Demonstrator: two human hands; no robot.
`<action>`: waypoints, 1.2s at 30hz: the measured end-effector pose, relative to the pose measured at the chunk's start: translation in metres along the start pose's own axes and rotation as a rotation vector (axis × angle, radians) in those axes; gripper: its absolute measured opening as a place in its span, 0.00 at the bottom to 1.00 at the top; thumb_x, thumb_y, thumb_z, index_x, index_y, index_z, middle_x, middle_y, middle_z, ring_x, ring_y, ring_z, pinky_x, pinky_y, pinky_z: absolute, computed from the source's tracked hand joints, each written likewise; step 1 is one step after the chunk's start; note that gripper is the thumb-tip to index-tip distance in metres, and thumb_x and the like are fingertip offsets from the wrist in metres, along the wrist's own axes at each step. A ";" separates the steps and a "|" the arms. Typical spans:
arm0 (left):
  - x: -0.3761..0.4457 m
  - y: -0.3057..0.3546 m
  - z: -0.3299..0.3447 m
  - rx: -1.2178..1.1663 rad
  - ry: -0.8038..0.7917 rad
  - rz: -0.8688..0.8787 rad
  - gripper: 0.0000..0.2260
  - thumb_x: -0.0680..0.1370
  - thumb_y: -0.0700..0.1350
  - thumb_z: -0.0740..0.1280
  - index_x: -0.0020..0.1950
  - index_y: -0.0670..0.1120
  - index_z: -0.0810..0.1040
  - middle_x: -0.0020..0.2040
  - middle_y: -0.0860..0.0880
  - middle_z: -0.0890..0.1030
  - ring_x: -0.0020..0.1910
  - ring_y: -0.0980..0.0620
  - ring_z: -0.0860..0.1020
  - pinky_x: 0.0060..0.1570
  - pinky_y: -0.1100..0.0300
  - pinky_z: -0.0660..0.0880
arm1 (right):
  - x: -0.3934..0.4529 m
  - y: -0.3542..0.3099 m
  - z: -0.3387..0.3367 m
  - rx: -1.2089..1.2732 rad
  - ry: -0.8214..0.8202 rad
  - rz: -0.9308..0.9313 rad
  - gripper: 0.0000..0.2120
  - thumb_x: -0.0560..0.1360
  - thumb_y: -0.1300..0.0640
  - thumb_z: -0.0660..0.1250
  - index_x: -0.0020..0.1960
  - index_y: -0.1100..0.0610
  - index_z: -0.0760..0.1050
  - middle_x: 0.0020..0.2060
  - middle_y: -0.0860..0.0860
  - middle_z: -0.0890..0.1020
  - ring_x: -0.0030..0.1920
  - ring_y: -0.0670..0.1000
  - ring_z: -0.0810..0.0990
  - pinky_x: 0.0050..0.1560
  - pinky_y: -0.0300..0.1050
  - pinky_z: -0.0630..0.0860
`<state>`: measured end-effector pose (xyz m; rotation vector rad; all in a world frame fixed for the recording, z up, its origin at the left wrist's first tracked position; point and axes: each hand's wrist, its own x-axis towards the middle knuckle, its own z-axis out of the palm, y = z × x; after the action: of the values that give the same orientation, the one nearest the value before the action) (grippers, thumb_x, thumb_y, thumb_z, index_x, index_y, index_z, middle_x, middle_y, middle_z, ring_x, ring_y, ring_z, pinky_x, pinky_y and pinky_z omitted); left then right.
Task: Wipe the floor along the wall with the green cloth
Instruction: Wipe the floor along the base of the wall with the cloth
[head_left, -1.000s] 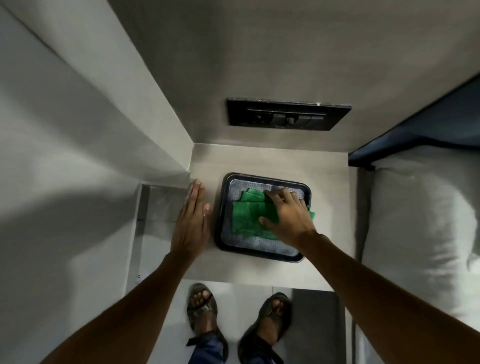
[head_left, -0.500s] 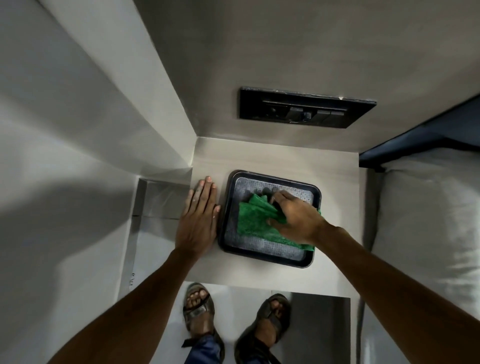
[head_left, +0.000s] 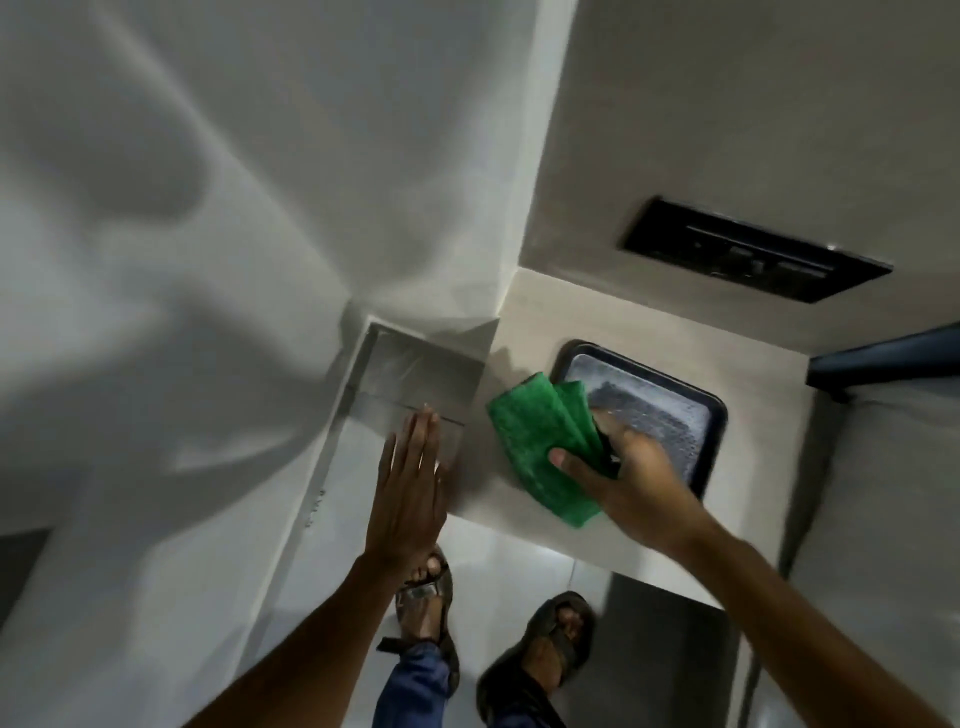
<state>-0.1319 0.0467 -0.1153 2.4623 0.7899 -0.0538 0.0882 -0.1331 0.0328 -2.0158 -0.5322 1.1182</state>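
My right hand (head_left: 626, 470) grips the folded green cloth (head_left: 540, 431) and holds it above the bedside table, just left of the black tray (head_left: 714, 415). The cloth hangs past the tray's left rim. My left hand (head_left: 410, 483) is flat with fingers together, over the table's left edge and the floor gap beside it. The pale floor (head_left: 363, 519) runs along the white wall (head_left: 182, 312) at the left, with a skirting strip where they meet.
The beige bedside table (head_left: 530, 322) sits in the corner under a black switch panel (head_left: 753, 249). A bed with white bedding (head_left: 883, 493) stands at the right. My sandalled feet (head_left: 550, 639) are on the floor below the table's front edge.
My right hand has lifted the green cloth out of the tray and carried it left. My left hand has slid off the table top toward the floor gap. The view has swung left.
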 end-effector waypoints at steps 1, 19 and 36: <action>-0.016 -0.011 -0.002 -0.021 0.015 -0.062 0.27 0.91 0.51 0.51 0.90 0.44 0.56 0.90 0.46 0.55 0.91 0.46 0.54 0.89 0.46 0.52 | 0.002 -0.009 0.021 0.025 0.001 -0.022 0.11 0.82 0.53 0.75 0.58 0.39 0.78 0.50 0.39 0.89 0.52 0.41 0.89 0.54 0.46 0.89; -0.222 -0.237 0.175 -0.285 0.085 -0.817 0.31 0.88 0.57 0.56 0.90 0.47 0.57 0.90 0.44 0.62 0.88 0.42 0.64 0.82 0.48 0.61 | 0.124 0.135 0.400 -0.391 0.070 -0.668 0.20 0.80 0.65 0.74 0.70 0.54 0.83 0.67 0.52 0.87 0.70 0.58 0.84 0.78 0.65 0.75; -0.263 -0.327 0.324 0.028 0.227 -0.788 0.39 0.80 0.51 0.57 0.88 0.33 0.54 0.90 0.34 0.55 0.90 0.33 0.53 0.88 0.33 0.52 | 0.220 0.308 0.551 -0.873 -0.338 -1.071 0.30 0.83 0.50 0.63 0.85 0.46 0.64 0.89 0.51 0.60 0.89 0.57 0.56 0.88 0.66 0.53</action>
<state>-0.4884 -0.0369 -0.4986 2.0504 1.8189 -0.0737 -0.2629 0.0474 -0.5069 -1.6598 -2.2356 0.5291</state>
